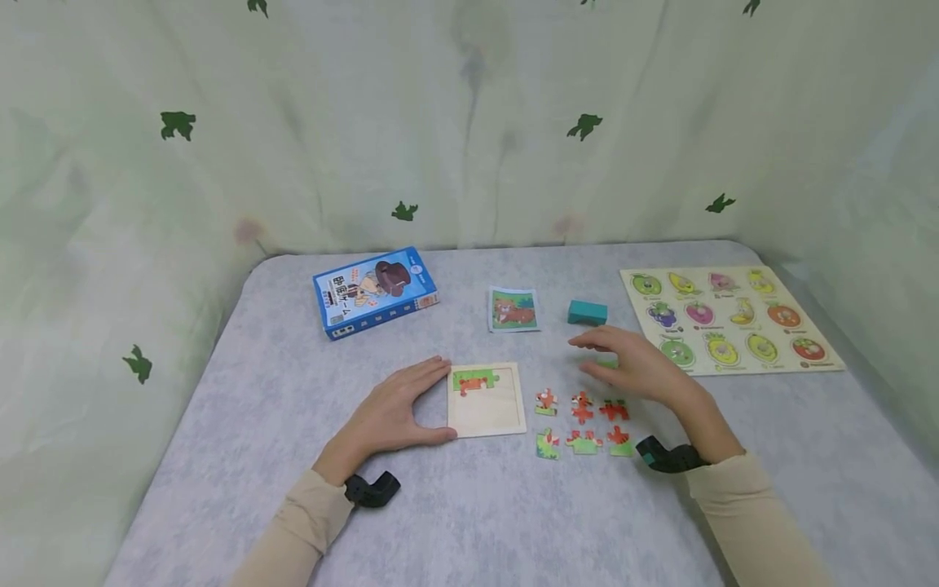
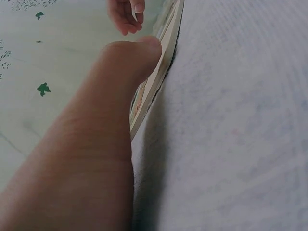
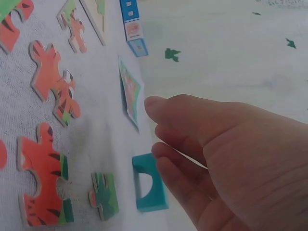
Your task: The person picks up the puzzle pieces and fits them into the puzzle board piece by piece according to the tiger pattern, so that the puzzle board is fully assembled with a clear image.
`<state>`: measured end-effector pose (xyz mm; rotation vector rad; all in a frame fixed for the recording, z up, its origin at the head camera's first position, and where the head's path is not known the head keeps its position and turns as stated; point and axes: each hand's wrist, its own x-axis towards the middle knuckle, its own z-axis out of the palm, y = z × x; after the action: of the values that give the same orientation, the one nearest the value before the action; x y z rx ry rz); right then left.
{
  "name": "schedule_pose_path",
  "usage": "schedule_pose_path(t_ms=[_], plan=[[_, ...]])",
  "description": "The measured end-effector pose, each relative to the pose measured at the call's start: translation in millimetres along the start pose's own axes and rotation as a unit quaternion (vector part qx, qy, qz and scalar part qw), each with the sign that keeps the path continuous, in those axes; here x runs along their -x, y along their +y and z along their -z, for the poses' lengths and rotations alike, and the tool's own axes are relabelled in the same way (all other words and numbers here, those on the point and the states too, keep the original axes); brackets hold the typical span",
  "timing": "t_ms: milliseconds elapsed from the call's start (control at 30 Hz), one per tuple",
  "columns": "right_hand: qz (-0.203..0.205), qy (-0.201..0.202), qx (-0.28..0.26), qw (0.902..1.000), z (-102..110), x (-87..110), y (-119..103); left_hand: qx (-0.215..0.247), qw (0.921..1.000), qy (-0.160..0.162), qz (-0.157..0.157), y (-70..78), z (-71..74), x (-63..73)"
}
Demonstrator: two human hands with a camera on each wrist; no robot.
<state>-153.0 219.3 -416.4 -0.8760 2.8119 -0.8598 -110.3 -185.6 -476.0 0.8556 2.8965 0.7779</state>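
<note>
Blue box (image 1: pixel 376 293): far left on the table (image 1: pixel 469 522), lying flat, well apart from both hands.

Left hand (image 1: pixel 396 412): palm down, fingers straight and spread, thumb and forefinger bracketing the left edge of the puzzle tray (image 1: pixel 487 408). It steadies the tray and grips nothing. The left wrist view shows the thumb (image 2: pixel 130 57) pressed to the tray's edge.

Puzzle tray: square, flat, one green-and-orange piece seated in its upper left corner.

Picture card (image 1: pixel 513 310): beyond the tray, flat on the table.

Loose pieces (image 1: pixel 583 424): six in two rows, just right of the tray, between the two hands and nearer the right one.

Small green piece (image 3: pixel 103 196): directly below the right fingers, just short of the teal block (image 1: pixel 588 312).

Right hand (image 1: pixel 634 367): hovering, fingers relaxed and slightly curled, pointing left toward the tray, holding nothing. This hand is the nearer one to the green piece.

Fruit board (image 1: pixel 729 319): far right, flat.
</note>
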Motion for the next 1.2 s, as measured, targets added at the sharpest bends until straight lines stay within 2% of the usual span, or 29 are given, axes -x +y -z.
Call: schedule_pose_path(t_ms=[333,633,1200], plan=[[-0.002,-0.002,-0.011,0.9999,3,3.2,13,0.003,1.0,0.003,0.002,1.3,-2.4,-0.2],[-0.048,-0.025,-0.023,0.9983,6,10.6,28,0.005,1.0,0.001,0.0,5.0,-6.6,3.0],[-0.086,-0.059,-0.026,0.9942,8,12.9,37,0.012,0.9999,-0.003,-0.007,-1.0,0.5,-0.3]])
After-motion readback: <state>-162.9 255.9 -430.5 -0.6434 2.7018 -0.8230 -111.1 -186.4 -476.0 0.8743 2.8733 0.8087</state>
